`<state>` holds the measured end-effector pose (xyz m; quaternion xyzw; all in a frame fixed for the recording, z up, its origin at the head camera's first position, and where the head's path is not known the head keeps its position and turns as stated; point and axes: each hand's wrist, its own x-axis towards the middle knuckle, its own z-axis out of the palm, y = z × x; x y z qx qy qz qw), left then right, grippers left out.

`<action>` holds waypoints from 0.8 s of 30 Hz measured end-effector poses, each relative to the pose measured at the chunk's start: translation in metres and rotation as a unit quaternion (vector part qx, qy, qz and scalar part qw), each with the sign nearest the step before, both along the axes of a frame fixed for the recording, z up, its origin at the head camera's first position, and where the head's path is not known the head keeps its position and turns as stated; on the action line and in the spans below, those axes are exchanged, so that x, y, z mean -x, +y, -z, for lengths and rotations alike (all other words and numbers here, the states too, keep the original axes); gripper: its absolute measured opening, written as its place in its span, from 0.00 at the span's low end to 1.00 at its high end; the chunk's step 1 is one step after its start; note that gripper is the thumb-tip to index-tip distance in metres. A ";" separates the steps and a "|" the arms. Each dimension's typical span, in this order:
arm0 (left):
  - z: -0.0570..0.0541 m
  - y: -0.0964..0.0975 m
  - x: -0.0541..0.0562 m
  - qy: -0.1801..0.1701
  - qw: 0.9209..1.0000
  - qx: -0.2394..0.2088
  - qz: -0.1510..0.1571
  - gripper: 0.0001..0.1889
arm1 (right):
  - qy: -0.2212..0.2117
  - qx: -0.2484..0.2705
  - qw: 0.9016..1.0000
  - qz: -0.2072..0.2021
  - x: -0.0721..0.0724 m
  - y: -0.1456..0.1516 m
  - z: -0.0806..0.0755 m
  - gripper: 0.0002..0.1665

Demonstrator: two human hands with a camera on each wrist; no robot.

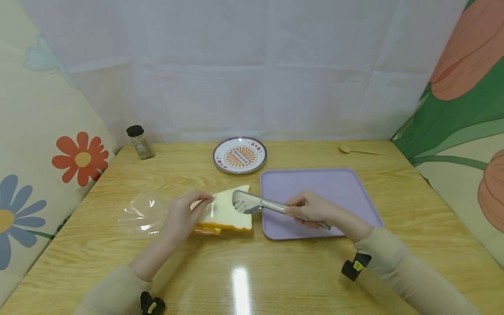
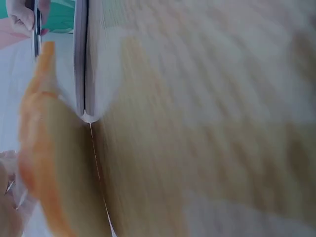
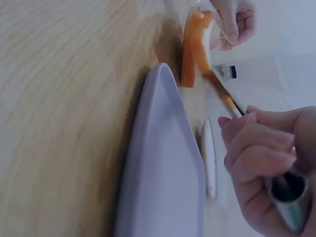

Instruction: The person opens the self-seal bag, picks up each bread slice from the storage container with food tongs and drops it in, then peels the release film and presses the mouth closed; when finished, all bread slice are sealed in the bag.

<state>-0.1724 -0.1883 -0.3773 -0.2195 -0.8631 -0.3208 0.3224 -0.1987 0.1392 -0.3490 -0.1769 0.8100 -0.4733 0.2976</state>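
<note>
My right hand (image 1: 309,208) grips metal tongs (image 1: 273,205) by the handles, above the purple tray. One broad end of the tongs lies over the top bread slice (image 1: 224,210), at its right edge. That slice is white with an orange-brown crust and sits tilted over another slice (image 1: 214,230). At the left of the bread, my left hand (image 1: 183,216) pinches the clear plastic bag (image 1: 145,214), whose film spreads out behind the hand. In the right wrist view the raised slice (image 3: 200,47) meets the tongs' tip.
The purple tray (image 1: 315,188) lies right of the bread. Behind stand a patterned plate (image 1: 240,155) and, at far left, a black-capped glass jar (image 1: 141,143). A small yellowish spoon (image 1: 360,151) lies at the back right. A white cloth (image 1: 267,87) hangs behind the wooden table (image 1: 220,275).
</note>
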 end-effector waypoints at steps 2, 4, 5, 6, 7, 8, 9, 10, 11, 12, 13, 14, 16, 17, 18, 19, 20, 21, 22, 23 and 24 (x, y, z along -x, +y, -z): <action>0.001 -0.001 0.000 0.001 1.000 -0.020 0.010 0.09 | -0.052 0.032 0.998 0.006 0.000 0.002 0.002 0.19; 0.001 -0.002 0.000 -0.008 0.999 -0.038 0.025 0.09 | -0.114 0.064 0.991 0.016 0.000 0.004 0.005 0.20; 0.001 -0.003 0.000 -0.013 0.999 -0.041 0.030 0.09 | -0.139 0.075 0.987 0.021 0.000 0.005 0.006 0.21; 0.001 -0.003 0.000 -0.017 0.998 -0.042 0.034 0.09 | -0.160 0.084 0.983 0.026 0.001 0.006 0.007 0.21; 0.001 -0.004 0.000 -0.024 0.998 -0.041 0.039 0.09 | -0.176 0.090 0.980 0.030 0.001 0.006 0.008 0.22; 0.001 -0.004 0.000 -0.030 0.998 -0.039 0.043 0.09 | -0.190 0.094 0.977 0.032 0.001 0.006 0.009 0.22; 0.001 -0.004 0.000 -0.034 0.998 -0.036 0.046 0.09 | -0.198 0.097 0.975 0.034 0.001 0.005 0.010 0.22; 0.001 -0.005 0.000 -0.039 0.998 -0.033 0.046 0.09 | -0.204 0.097 0.974 0.034 0.001 0.005 0.010 0.22; 0.001 -0.005 0.000 -0.043 0.998 -0.030 0.046 0.09 | -0.208 0.098 0.973 0.037 0.001 0.004 0.011 0.22; 0.002 -0.005 0.001 -0.048 0.997 -0.029 0.044 0.09 | -0.210 0.098 0.972 0.040 0.001 0.002 0.011 0.22; 0.002 -0.005 0.001 -0.058 0.997 -0.032 0.041 0.08 | -0.209 0.095 0.972 0.043 0.000 0.001 0.011 0.22; 0.002 -0.005 0.001 -0.068 0.996 -0.037 0.034 0.07 | -0.206 0.093 0.973 0.047 -0.001 -0.001 0.012 0.22; 0.002 -0.004 0.001 -0.094 0.994 -0.053 0.020 0.05 | -0.194 0.087 0.975 0.057 -0.003 -0.005 0.013 0.21; 0.002 -0.004 0.000 -0.106 0.992 -0.063 0.014 0.05 | -0.187 0.084 0.977 0.063 -0.005 -0.007 0.013 0.21; 0.001 -0.003 0.000 -0.118 0.990 -0.074 0.009 0.04 | -0.181 0.082 0.978 0.065 -0.006 -0.009 0.013 0.20; 0.001 -0.003 0.000 -0.129 0.988 -0.085 0.004 0.03 | -0.175 0.080 0.979 0.066 -0.007 -0.011 0.014 0.20; 0.001 -0.002 0.000 -0.137 0.986 -0.093 0.003 0.03 | -0.172 0.080 0.979 0.067 -0.008 -0.012 0.014 0.20; 0.000 -0.002 0.000 -0.143 0.985 -0.097 0.002 0.02 | -0.172 0.080 0.979 0.068 -0.009 -0.013 0.015 0.20; -0.001 -0.002 0.000 -0.147 0.984 -0.101 0.003 0.02 | -0.173 0.081 0.979 0.066 -0.009 -0.014 0.014 0.20; -0.001 -0.003 0.000 -0.150 0.983 -0.105 0.003 0.02 | -0.178 0.084 0.978 0.063 -0.009 -0.013 0.015 0.21; -0.001 -0.003 0.001 -0.153 0.982 -0.107 0.004 0.02 | -0.185 0.086 0.977 0.059 -0.009 -0.013 0.015 0.21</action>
